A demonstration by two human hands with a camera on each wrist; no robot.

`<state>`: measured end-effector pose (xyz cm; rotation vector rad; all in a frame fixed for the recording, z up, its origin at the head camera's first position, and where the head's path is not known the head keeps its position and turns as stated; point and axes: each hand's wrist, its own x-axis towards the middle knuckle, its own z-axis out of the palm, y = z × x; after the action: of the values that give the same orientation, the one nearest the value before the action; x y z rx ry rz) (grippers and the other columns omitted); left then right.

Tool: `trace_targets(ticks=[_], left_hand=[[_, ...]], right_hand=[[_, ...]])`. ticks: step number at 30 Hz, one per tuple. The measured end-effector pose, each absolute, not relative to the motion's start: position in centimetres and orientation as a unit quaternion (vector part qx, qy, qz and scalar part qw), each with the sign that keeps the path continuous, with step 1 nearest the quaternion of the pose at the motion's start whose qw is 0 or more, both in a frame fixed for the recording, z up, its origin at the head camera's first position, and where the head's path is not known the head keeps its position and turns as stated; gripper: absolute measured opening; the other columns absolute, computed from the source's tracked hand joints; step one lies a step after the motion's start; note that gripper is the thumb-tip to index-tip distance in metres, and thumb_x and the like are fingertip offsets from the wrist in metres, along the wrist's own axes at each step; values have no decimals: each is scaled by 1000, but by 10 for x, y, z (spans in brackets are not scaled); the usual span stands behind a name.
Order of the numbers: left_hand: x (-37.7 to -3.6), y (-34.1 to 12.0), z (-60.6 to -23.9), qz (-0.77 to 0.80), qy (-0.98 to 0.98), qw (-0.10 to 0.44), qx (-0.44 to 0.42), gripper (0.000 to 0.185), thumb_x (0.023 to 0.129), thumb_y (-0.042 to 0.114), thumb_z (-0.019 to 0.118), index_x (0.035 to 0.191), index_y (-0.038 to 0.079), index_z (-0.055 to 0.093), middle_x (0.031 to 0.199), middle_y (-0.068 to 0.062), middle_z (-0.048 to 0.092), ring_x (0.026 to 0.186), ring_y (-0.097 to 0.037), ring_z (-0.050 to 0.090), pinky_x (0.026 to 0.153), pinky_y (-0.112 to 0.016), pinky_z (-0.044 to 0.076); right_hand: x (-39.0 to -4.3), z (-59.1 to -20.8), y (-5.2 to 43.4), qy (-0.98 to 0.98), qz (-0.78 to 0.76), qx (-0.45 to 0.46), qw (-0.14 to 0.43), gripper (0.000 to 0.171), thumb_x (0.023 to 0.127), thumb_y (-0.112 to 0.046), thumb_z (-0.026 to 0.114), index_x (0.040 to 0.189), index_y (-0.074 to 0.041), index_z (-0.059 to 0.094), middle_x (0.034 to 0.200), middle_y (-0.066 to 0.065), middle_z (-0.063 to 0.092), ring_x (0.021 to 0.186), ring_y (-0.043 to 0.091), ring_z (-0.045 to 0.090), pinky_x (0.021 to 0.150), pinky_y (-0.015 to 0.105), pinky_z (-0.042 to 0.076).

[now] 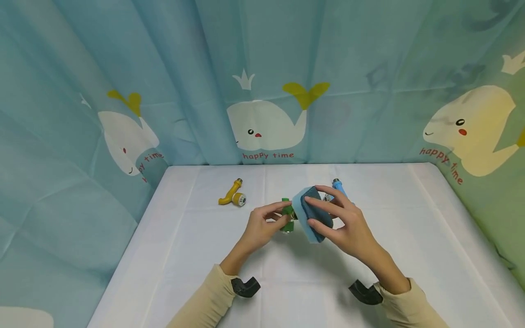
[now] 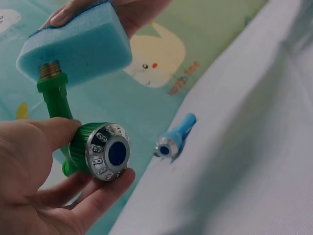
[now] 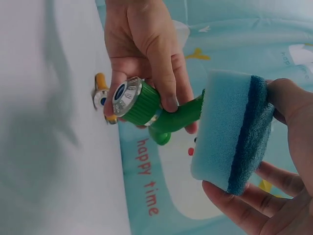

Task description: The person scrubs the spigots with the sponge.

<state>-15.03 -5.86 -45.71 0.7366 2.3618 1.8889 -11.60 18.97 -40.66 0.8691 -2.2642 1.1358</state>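
Note:
My left hand (image 1: 264,224) holds a green faucet (image 2: 59,105) by its body, thumb on one side and fingers beneath the ribbed knob (image 2: 105,152). The knob has a silver face with a dark blue centre. A brass threaded end (image 2: 50,70) points up at a sponge (image 3: 222,129), right at its light blue foam side. In my right hand (image 1: 346,223), fingers and thumb grip that sponge by its darker scouring side and edges. Both hands are raised over the white table, close together near its middle. In the head view the sponge hides part of the faucet.
A yellow faucet (image 1: 235,195) lies on the white table (image 1: 197,255), back left of the hands. Behind the right hand lies a blue faucet (image 2: 176,137), partly hidden in the head view. A blue-green curtain (image 1: 184,68) with whale prints encloses the back and sides.

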Motion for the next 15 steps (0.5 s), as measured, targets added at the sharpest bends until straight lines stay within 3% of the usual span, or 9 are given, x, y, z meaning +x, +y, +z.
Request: trace_targets(ticks=[3, 9, 11, 15], left_hand=[[-149, -57, -455, 600, 769, -5, 221, 36, 96, 5, 72, 131, 10, 71, 115, -14, 67, 89, -30, 70, 70, -32, 60], [-150, -60, -458, 598, 774, -6, 208, 33, 96, 8, 72, 128, 13, 73, 148, -18, 47, 88, -25, 73, 75, -30, 60], [-150, -60, -459, 604, 769, -1, 210, 32, 96, 8, 72, 128, 12, 73, 150, -17, 49, 90, -26, 73, 73, -26, 59], [-149, -60, -460, 606, 764, -6, 222, 31, 95, 6, 73, 126, 11, 74, 140, -13, 60, 89, -27, 72, 70, -29, 61]], right_hand=[[-116, -408, 190, -817, 413, 321, 242, 42, 92, -32, 80, 129, -14, 73, 141, 17, 57, 86, 17, 63, 59, 30, 54], [-116, -411, 190, -813, 411, 326, 254, 42, 91, -29, 81, 129, -12, 73, 141, 18, 57, 85, 18, 63, 58, 33, 57], [-115, -411, 190, -815, 409, 324, 251, 42, 90, -25, 82, 129, -12, 73, 142, 17, 57, 85, 17, 64, 60, 33, 58], [-113, -411, 189, -822, 409, 315, 241, 44, 88, -22, 84, 129, -14, 73, 142, 16, 57, 87, 17, 64, 61, 33, 58]])
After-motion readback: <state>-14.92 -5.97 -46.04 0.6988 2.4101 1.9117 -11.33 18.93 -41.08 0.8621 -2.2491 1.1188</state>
